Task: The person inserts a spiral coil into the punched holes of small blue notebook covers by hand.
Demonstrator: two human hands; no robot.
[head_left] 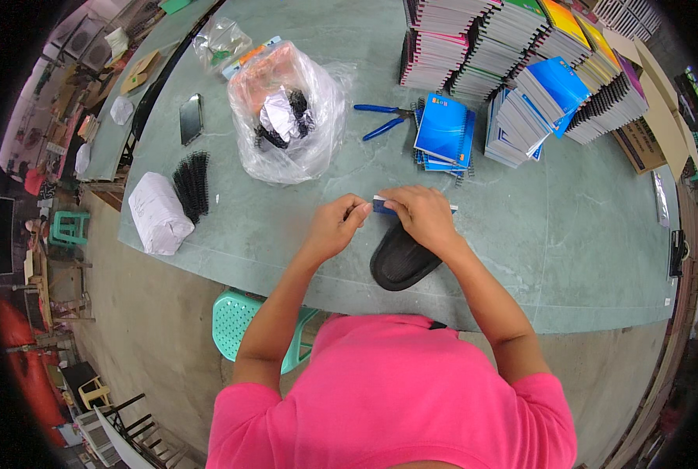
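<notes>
My left hand [339, 224] and my right hand [419, 215] meet over a small blue notebook [383, 205] held edge-on above the grey-green table [521, 234]. The left fingers pinch its left end; the right hand covers most of it from above. A bundle of black spiral coils [400, 259] lies on the table just under my right wrist. My pink shirt fills the bottom of the view.
A clear plastic bag [290, 109] with black coils and paper sits ahead. Blue-handled pliers [384, 119] lie next to a small stack of blue notebooks [444, 131]. Tall notebook stacks [521, 55] stand at the back right. A white wrapped pack [158, 213], loose coils [192, 184] and a phone [190, 119] lie left. A green stool [239, 320] stands below.
</notes>
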